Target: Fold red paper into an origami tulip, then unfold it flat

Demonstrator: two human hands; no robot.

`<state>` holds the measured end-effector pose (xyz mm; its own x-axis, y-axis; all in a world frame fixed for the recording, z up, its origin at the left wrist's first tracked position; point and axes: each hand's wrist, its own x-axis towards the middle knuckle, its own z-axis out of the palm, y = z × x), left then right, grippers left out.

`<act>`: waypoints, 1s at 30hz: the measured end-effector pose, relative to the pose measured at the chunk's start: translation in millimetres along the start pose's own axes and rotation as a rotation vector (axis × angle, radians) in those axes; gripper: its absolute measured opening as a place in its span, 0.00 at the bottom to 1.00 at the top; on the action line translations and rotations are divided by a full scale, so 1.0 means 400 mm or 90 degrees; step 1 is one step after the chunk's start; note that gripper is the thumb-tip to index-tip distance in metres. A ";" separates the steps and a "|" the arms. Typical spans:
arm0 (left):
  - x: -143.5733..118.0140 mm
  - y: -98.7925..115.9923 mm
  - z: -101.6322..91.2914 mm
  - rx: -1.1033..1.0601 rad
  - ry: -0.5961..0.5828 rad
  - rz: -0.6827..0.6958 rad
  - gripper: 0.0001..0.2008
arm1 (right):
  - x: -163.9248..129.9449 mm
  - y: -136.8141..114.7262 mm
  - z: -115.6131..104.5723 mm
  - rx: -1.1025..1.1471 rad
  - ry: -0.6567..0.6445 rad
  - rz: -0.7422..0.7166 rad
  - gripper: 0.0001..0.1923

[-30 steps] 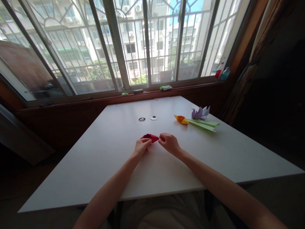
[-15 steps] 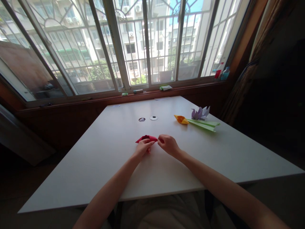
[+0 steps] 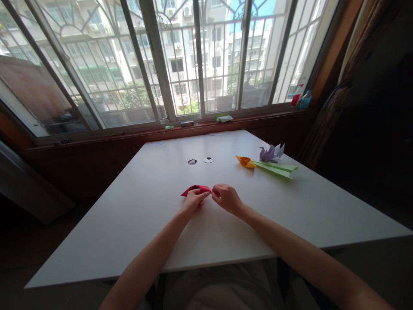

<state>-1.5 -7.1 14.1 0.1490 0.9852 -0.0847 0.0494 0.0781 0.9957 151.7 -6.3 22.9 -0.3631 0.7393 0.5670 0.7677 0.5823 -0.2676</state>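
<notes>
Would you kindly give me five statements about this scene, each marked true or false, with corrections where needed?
1. The left hand holds the red paper. True.
2. The right hand is at the red paper's left tip. False: it is at the right tip.
3. The yellow paper lies to the right of the red paper. True.
4. The table is white. True.
5. The red bottle stands on the table. False: it stands on the windowsill.
</notes>
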 end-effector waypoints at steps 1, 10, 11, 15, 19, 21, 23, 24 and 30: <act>-0.001 0.000 0.001 0.006 0.007 0.001 0.12 | 0.000 -0.001 0.000 0.000 0.000 0.000 0.08; -0.001 0.008 0.010 0.047 0.040 0.009 0.12 | 0.000 -0.004 0.001 -0.007 0.014 0.011 0.07; -0.001 0.010 0.010 0.048 0.041 0.009 0.12 | 0.000 -0.003 0.001 -0.008 0.016 0.014 0.07; -0.003 0.016 0.007 0.061 0.042 0.003 0.12 | 0.002 0.000 -0.002 -0.012 0.025 0.031 0.07; -0.002 0.015 0.004 0.060 0.057 -0.008 0.13 | 0.006 0.002 -0.006 -0.012 0.028 0.043 0.07; 0.001 0.014 0.004 0.050 0.070 -0.015 0.13 | 0.007 0.003 -0.008 -0.013 0.029 0.049 0.07; 0.003 0.014 0.004 0.034 0.089 -0.025 0.13 | 0.009 0.004 -0.011 -0.015 0.033 0.058 0.07; 0.004 0.014 0.005 0.027 0.098 -0.029 0.13 | 0.009 0.005 -0.012 -0.017 0.036 0.063 0.07; 0.003 0.016 0.001 0.005 0.125 -0.033 0.12 | 0.014 0.008 -0.018 -0.021 0.044 0.079 0.08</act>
<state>-0.6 -5.5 20.5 -0.0487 0.9908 -0.1264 0.0592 0.1292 0.9898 155.9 -2.7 30.7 -0.2275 0.7794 0.5838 0.8221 0.4751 -0.3138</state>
